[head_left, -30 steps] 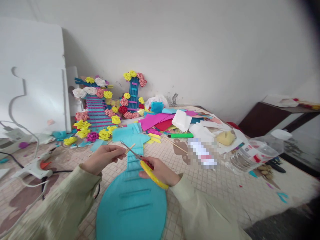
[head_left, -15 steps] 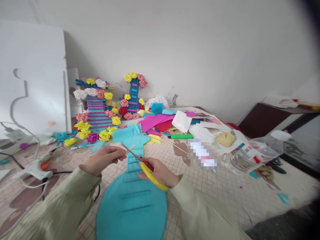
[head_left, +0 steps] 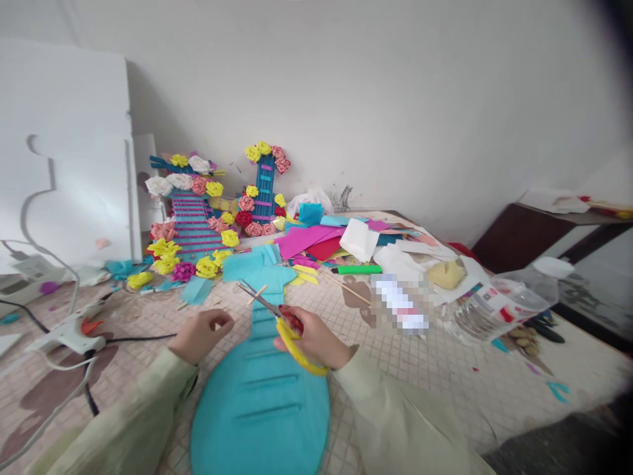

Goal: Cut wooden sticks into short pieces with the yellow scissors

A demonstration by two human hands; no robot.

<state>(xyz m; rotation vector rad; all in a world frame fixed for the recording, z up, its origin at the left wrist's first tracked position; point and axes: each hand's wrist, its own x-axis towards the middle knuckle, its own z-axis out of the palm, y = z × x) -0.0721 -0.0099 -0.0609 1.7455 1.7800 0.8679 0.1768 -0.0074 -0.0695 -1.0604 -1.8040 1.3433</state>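
My right hand (head_left: 319,336) grips scissors with yellow and red handles (head_left: 299,353), their blades pointing up and left. A short wooden stick (head_left: 258,294) lies across the blades. My left hand (head_left: 198,336) is just left of the stick and apart from it; thumb and fingers curl into a loop with nothing visible in them. Below both hands lies a turquoise guitar-shaped piece (head_left: 262,441), with a rounded body, a narrow neck and raised bars across it. Its neck runs away from me, partly behind the scissors.
Two flower-decorated guitar shapes (head_left: 192,221) lean at the back wall. Coloured paper sheets (head_left: 309,243), a green marker-like stick (head_left: 360,270) and a long wooden stick (head_left: 352,290) lie beyond my right hand. A clear plastic container (head_left: 487,313) is at right, a white power strip (head_left: 74,336) at left.
My left hand has let go of the wooden stick and moved left and down. The stick stays at the scissor blades. My right hand has barely moved.
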